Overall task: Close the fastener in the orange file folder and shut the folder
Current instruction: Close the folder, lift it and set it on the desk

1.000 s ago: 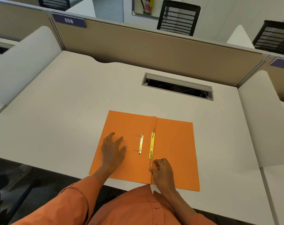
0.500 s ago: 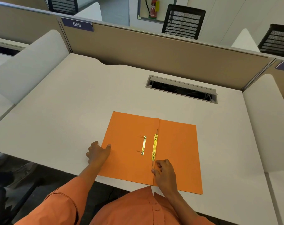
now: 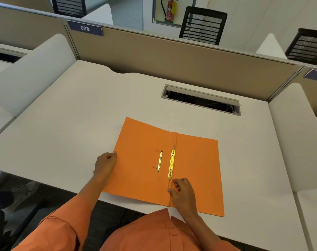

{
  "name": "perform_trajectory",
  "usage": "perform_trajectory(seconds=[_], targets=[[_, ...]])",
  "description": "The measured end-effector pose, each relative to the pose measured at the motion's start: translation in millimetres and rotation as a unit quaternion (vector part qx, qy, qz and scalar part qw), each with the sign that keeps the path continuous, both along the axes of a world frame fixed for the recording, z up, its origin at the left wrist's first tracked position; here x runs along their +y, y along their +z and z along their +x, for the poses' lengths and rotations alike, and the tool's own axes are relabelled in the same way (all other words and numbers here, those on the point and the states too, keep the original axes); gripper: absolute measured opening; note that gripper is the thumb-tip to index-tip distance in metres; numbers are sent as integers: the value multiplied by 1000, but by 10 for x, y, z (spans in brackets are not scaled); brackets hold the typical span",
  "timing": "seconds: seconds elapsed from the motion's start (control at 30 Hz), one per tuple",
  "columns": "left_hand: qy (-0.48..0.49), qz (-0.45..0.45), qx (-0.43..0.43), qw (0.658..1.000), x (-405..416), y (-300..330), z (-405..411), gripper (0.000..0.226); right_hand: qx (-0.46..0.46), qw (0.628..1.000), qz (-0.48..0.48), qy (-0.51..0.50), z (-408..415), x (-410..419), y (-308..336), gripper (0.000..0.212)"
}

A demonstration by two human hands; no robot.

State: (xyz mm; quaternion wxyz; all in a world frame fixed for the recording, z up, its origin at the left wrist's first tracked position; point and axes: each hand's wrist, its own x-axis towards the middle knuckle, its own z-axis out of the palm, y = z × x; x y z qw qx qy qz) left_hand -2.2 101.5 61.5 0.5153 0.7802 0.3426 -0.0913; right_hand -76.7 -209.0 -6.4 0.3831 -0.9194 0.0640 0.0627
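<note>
On the table (image 3: 67,127), the open orange folder (image 3: 195,171) lies between both hands: left hand (image 3: 105,163) pinches its left edge, right hand (image 3: 182,193), fingers curled, presses the spine below the brass fastener (image 3: 171,163).

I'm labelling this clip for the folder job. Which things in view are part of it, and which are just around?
Part of the job:
orange folder, lying open
brass fastener bar by the fold
loose brass strip on the left flap
left hand at the flap's edge
right hand on the fold

Just around:
desk
cable slot
office chairs
fire extinguisher
</note>
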Motion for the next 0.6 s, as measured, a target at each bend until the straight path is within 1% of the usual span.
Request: perform_trajectory(seconds=[0.1, 0.17, 0.23, 0.4, 0.5, 0.6], targets=[[9, -60, -23, 998, 7, 232, -10, 46, 0, 1000, 10, 2, 2, -26, -20, 30], [11, -96, -24, 995, 6, 368, -17, 42, 0, 1000, 24, 3, 14, -54, -31, 30], [-2, -113, -30, 993, -2, 481, -17, 39, 1, 999, 52, -5, 29, -93, -32, 28], [-45, -147, -52, 987, -55, 674, -13, 29, -13, 986, 141, -87, 34, -262, 29, 19], [-57, -172, -64, 981, -138, 774, -34, 25, -15, 976, 171, -134, 27, -405, 76, 17], [-70, -190, -76, 976, -245, 839, -48, 29, -16, 969, 181, -166, 28, -556, 119, 18]])
